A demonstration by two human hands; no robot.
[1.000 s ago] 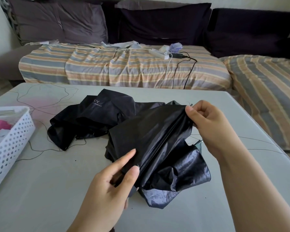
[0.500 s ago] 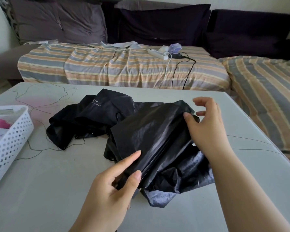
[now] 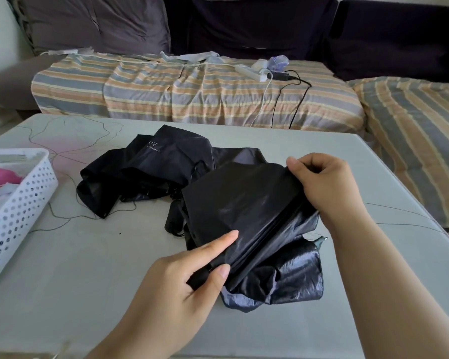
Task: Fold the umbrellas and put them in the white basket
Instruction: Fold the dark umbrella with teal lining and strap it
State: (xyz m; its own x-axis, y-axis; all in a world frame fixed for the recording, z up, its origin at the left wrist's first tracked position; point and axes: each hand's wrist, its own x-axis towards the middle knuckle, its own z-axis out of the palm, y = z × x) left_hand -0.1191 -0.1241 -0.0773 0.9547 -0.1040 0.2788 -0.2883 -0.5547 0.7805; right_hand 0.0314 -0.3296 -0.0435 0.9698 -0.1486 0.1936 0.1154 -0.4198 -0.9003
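1. Your left hand [image 3: 182,278] pinches the near end of the black umbrella [image 3: 246,216] at 6 o'clock on the desk [image 3: 88,294].
2. Your right hand [image 3: 327,187] pinches its canopy edge at 2 o'clock.
3. A second black umbrella [image 3: 145,172] lies at 11 o'clock.
4. The white basket [image 3: 13,216] sits at 9 o'clock.

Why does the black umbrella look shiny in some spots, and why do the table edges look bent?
In the head view, daylight glints off the glossy folds of the black umbrella held by the left hand and right hand; the wide-angle lens bows the table edges; the picture stays sharp, with soft shadows.
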